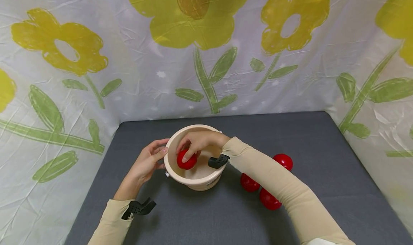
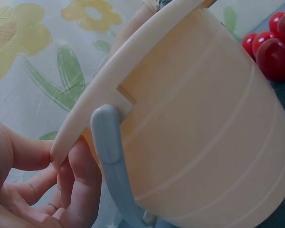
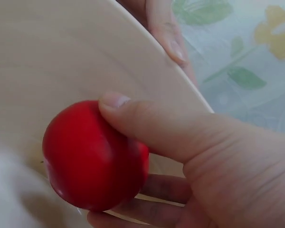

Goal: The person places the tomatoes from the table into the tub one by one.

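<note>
A cream plastic bucket stands tilted on the dark table. At its left side my left hand grips the rim, thumb on top and fingers curled beneath; the left wrist view shows this pinch beside the grey handle. My right hand reaches inside the bucket and holds a smooth, round red apple, thumb on one side and fingers on the other. In the head view that apple is low in the bucket, near its left wall. Whether it touches the bottom I cannot tell.
Several more red apples lie on the table right of the bucket, one nearest it and another farther back, partly behind the right sleeve. A flower-printed cloth hangs behind the dark table.
</note>
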`<state>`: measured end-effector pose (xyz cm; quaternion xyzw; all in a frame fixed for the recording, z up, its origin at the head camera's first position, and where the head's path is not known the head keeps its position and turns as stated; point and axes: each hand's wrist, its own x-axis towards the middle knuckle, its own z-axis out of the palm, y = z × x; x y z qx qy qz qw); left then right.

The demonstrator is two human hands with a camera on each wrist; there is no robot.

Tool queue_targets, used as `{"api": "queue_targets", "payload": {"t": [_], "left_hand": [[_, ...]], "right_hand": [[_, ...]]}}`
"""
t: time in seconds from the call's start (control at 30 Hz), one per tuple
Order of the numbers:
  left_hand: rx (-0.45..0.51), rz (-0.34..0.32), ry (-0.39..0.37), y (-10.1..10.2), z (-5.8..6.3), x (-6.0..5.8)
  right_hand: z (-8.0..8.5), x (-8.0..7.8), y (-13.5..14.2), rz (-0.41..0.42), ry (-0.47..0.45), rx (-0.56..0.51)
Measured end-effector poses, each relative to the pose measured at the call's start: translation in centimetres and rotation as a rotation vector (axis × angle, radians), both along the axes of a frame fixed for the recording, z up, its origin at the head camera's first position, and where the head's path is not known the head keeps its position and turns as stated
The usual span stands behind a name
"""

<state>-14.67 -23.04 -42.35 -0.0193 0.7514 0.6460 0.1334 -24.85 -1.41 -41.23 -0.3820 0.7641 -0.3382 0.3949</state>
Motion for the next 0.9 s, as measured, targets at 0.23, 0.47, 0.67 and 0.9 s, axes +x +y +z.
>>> {"api": "queue_targets", "payload": {"t": [0.23,0.47,0.67,0.9], "left_hand": [[-0.006,0.003,0.008,0.03,-0.07,0.0],[0.005,0.006,0.008,0.11,-0.17,-0.13],[0.008,0.006,0.006,0.1,-0.22,-0.14],[0.019,0.0,-0.001,0.06,-0.05,-0.09]], "right_hand": [[-0.08,0.09,-0.09,-0.014,-0.022,-0.004],[-0.12,-0.06,-0.15,-0.005,-0.043,-0.049],[-0.09,-0.13,-0.07,0.022,-0.041,-0.053],[0.84,0.06,0.62,0.01,-0.062,-0.125]]}}
